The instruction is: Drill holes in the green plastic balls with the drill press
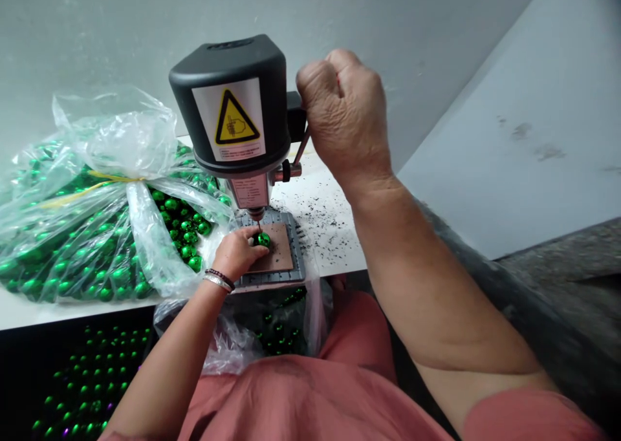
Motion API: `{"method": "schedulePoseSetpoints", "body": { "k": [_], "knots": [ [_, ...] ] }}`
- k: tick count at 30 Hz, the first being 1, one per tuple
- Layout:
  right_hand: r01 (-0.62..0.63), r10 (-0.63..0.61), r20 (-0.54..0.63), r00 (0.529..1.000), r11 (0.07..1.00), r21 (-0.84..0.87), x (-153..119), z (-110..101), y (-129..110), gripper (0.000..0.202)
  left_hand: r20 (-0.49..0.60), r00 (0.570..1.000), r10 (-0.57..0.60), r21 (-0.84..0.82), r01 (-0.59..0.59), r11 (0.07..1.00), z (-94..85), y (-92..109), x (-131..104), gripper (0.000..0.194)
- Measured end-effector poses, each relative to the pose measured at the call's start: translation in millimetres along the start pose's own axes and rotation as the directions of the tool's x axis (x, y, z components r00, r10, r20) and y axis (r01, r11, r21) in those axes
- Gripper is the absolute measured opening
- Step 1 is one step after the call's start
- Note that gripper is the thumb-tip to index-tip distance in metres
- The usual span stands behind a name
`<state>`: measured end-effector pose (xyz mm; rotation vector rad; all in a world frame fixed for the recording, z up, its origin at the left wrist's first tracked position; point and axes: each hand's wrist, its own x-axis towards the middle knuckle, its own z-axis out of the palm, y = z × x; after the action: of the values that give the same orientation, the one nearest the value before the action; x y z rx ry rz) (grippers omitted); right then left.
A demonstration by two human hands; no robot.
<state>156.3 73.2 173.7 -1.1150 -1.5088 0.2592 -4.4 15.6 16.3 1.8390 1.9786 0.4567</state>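
A small bench drill press [233, 105] with a black housing and a yellow warning label stands on the white table. Under its thin drill bit [259, 226], my left hand [239, 252] pinches a shiny green ball [263, 240]. The ball rests on a brown board [279, 250] over the grey drill base [297, 260]. The bit's tip is at the top of the ball; whether it is inside I cannot tell. My right hand [344, 105] is closed in a fist around the press's feed lever [301, 147], raised beside the housing.
A clear plastic bag [145, 227] full of green balls lies open at the left. Dark shavings [325, 227] litter the table at the right. Below the edge hang another plastic bag [228, 347] with green balls and a dark container [24, 363] with many more. A wall rises behind.
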Motion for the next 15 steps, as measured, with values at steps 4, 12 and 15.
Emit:
{"method": "schedulePoseSetpoints", "body": {
  "k": [4,12,15],
  "knots": [
    [0.041,-0.040,-0.013,0.999,0.999,0.021,-5.1,-1.4,1.6,0.034,0.016,1.000,-0.008,-0.035,0.009,0.999,1.3,-2.0,2.8,0.045],
    [0.252,-0.249,-0.135,0.959,0.968,0.000,-59.1,-13.1,8.5,0.017,0.014,1.000,0.009,-0.046,-0.008,0.999,2.7,-2.2,2.2,0.040],
    [0.283,-0.288,-0.172,0.942,0.958,-0.058,-76.3,-14.4,13.1,0.013,0.018,1.000,0.015,-0.041,-0.014,0.999,2.1,-1.8,1.6,0.040]
  ]
}}
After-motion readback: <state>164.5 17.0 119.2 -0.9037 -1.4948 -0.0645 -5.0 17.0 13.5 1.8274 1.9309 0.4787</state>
